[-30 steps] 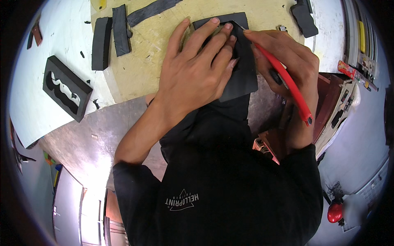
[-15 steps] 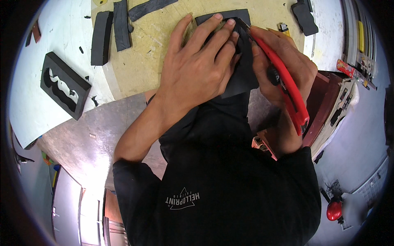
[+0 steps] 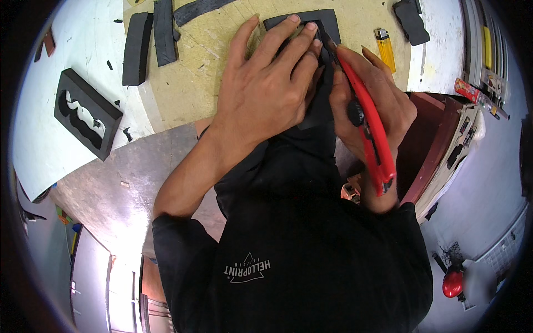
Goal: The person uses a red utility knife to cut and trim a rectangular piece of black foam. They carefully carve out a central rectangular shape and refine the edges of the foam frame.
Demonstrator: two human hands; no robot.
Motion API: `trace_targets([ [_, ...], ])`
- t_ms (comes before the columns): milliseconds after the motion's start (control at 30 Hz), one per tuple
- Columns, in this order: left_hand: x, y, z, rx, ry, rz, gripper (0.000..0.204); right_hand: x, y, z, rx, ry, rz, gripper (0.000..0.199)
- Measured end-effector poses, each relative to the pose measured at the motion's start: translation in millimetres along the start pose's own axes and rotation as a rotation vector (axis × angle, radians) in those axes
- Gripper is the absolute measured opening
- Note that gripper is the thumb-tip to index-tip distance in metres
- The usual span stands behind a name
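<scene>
My left hand lies spread over a black foam block, its fingertips pressing near the far edge. Much of the block is hidden under that hand, and its near part reaches the front edge of the table. A red utility knife is gripped in my right hand, just to the right of my left fingertips. The knife's blade points away from me and meets the foam; how deep it goes I cannot tell.
Black foam strips lie left of my hands. A foam frame with a wavy opening is further left, among small scraps. Right of the knife are a yellow lighter and a foam offcut. A dark red drawer unit stands at the right.
My right hand and the knife have shifted left and slightly toward me, the handle turning more upright. More of the lighter shows. My left hand has hardly moved.
</scene>
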State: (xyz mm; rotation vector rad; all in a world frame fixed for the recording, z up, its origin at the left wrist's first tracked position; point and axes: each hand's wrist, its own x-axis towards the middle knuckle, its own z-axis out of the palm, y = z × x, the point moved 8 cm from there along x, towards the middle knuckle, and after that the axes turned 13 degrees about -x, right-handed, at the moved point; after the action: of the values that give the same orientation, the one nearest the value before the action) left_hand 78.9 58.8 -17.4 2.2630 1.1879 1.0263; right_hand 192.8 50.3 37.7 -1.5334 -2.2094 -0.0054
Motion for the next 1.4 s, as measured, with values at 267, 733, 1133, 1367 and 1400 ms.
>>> trace_targets([
  [267,0.6,0.2,0.6,0.0,-0.024,-0.01,0.031,4.3,16.8,-6.1,0.112,-0.104,0.085,0.029],
  [733,1.9,0.6,1.3,0.008,-0.04,-0.006,0.03,12.4,15.3,-12.1,0.099,-0.205,-0.037,0.035],
  [1133,2.1,1.0,0.8,0.019,-0.068,-0.007,0.033,-1.4,3.0,-12.3,0.062,-0.194,0.11,0.031],
  [1367,3.3,0.3,2.8,0.04,-0.091,-0.011,0.034,-11.7,6.4,-12.2,0.133,-0.172,0.072,0.043],
  [1400,3.6,0.2,3.4,0.047,-0.099,-0.013,0.035,-12.3,7.4,-12.2,0.135,-0.171,0.072,0.043],
])
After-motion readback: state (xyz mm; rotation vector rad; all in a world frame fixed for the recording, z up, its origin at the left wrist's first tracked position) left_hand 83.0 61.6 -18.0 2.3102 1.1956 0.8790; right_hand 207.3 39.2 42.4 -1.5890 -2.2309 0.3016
